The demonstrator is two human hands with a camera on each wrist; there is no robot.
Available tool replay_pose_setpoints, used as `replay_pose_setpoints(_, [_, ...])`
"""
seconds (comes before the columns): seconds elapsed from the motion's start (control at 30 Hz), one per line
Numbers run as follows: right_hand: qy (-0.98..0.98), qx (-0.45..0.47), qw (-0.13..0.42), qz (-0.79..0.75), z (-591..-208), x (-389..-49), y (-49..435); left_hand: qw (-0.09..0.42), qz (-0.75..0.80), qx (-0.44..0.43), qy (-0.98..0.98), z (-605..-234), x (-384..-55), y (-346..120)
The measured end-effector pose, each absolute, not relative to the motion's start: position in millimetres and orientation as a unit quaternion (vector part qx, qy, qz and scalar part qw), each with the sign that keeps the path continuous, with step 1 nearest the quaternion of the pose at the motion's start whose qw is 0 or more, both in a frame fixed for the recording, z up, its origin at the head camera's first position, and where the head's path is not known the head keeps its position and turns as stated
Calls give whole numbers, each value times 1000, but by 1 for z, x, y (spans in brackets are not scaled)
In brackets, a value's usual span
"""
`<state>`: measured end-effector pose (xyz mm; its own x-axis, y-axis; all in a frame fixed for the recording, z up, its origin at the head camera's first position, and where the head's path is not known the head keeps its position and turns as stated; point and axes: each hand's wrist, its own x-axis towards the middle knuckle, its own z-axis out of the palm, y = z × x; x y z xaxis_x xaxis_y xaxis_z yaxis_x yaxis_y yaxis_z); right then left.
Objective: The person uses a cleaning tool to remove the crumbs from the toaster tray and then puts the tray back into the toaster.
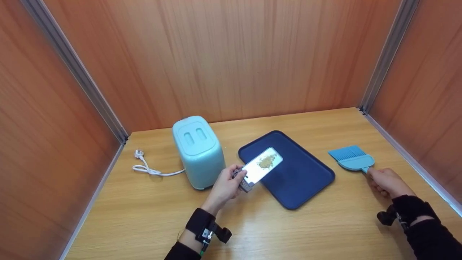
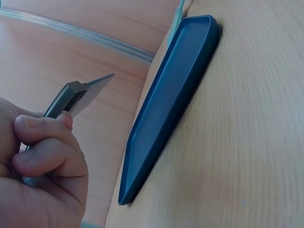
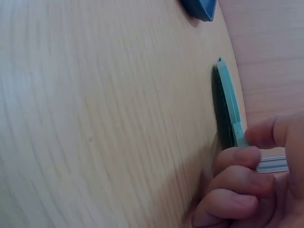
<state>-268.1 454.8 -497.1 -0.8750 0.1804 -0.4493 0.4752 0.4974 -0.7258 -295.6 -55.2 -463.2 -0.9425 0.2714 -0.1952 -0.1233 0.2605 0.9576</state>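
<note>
My left hand grips the grey handle of a flat, shiny scraper with a thin rectangular blade. A small heap of yellow-brown crumbs lies near the blade's far end. In the head view the blade overlaps a dark blue tray; the left wrist view shows the scraper raised above table level. Over at the right, my right hand pinches the short handle of a light blue brush, its bristles pointing to the far left. Curled fingers hide most of the brush handle in the right wrist view.
A light blue toaster with a lid stands left of the tray. Its white cord and plug lie on the wooden table. Wood-patterned panels enclose the back and both sides.
</note>
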Motion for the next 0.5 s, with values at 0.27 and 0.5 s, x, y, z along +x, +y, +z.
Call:
replay_pose_setpoints(0.27, [863,183,121,-454,-502,-264,459,149,611,67,775,-465,-295,-55])
replay_pose_setpoints(0.5, [887,174,116,-413,-496,-261,456,163,612,60,772,-463,-295,-55])
